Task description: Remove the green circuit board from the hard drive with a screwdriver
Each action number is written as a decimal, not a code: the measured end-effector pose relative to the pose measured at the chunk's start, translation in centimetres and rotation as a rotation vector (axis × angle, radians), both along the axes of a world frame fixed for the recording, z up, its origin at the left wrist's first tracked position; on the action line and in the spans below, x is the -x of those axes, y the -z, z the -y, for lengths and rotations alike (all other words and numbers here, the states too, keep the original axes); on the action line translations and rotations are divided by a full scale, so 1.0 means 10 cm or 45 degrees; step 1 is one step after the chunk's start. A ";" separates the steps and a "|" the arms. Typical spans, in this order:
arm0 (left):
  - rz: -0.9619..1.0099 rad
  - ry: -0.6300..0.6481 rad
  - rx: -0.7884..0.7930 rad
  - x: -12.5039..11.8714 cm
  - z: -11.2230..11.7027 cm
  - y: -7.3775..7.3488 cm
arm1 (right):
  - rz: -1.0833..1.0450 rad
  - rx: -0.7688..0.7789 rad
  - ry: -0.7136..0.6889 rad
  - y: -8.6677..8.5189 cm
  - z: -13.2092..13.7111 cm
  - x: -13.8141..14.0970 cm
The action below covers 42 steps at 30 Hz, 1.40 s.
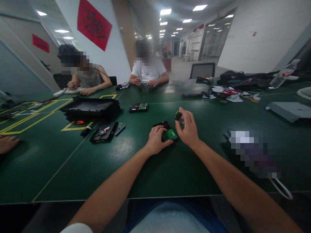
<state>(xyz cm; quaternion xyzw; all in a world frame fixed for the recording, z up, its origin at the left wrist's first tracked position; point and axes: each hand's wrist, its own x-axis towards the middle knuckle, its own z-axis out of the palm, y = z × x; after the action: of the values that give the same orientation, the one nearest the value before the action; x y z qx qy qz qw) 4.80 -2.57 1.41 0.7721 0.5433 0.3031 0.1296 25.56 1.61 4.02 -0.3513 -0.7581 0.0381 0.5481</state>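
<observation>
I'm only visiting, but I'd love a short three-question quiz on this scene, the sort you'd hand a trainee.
1. What is the person's right hand holding?
2. True or false: the left hand is lifted well clear of the device with the green circuit board.
3. Fill in the blank: the table has a ____ top.

Key:
1. A small black-and-yellow tool.
2. False; the hand is on the device.
3. Green.

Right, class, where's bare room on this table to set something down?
Bare green tabletop shows between the loose circuit board and left hand, and between the right hand and blurred item. It's crowded around the black tray and the dark cables.
</observation>
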 end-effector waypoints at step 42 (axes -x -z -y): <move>0.006 0.008 -0.001 0.01 -0.02 0.01 | 0.000 -0.004 0.040 -0.02 0.03 0.01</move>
<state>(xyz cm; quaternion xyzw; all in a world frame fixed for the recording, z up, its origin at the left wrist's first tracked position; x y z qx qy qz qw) 4.74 -2.42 1.26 0.7731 0.5406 0.3047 0.1316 25.48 1.33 4.18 -0.3624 -0.7525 0.0282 0.5492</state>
